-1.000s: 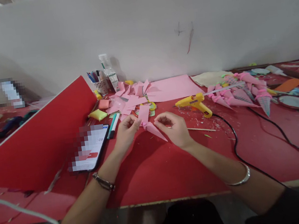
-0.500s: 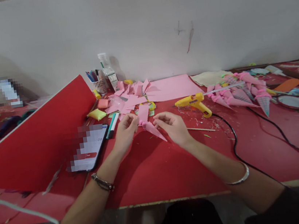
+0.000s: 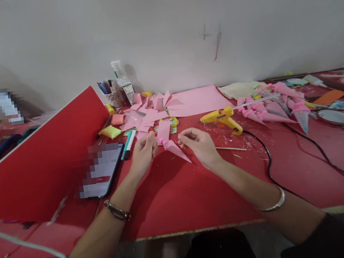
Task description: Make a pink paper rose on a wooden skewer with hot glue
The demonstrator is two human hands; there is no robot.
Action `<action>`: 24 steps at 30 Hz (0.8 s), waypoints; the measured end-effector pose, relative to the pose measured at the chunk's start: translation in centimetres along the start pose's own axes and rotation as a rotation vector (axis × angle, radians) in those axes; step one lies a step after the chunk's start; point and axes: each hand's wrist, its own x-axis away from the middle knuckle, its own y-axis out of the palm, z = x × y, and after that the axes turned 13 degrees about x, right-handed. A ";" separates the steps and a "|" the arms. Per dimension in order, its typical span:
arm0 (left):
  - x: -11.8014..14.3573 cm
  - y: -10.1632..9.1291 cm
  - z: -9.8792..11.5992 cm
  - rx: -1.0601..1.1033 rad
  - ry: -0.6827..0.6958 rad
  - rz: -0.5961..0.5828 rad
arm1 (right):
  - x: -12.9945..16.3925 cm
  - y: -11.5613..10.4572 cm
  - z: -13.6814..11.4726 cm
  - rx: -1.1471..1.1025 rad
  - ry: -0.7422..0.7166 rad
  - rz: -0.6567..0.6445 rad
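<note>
A pink paper cone (image 3: 179, 151) lies on the red table between my hands, its tip toward the lower right. Pink lumps (image 3: 163, 142), possibly clay, edge its wide end, and a flat pink paper strip (image 3: 163, 129) sits just behind. My left hand (image 3: 144, 153) is closed beside the lumps, fingers curled in. On the other side, my right hand (image 3: 198, 146) pinches thumb and forefinger together near the cone. Whatever either hand holds is too small or hidden to make out.
A yellow glue gun (image 3: 223, 119) with a black cord lies right of centre, near finished pink cones (image 3: 275, 107). Left are a phone (image 3: 103, 172), markers (image 3: 128, 145) and a tilted red board (image 3: 46, 162). Pink paper scraps (image 3: 145, 117), a pen cup (image 3: 113, 99) and a bottle (image 3: 126, 86) stand behind.
My left fingers have curled in more and drawn slightly away from the lumps. My right hand has hardly moved. The cone lies almost where it was; the view has shifted slightly.
</note>
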 end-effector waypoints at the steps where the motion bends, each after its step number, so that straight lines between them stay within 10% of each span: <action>1: 0.0 0.0 -0.1 0.008 0.004 0.004 | 0.0 0.0 0.0 0.001 0.001 -0.006; 24: -0.3 -0.5 -0.4 -0.039 0.073 0.065 | -0.2 -0.2 0.3 0.069 -0.034 0.015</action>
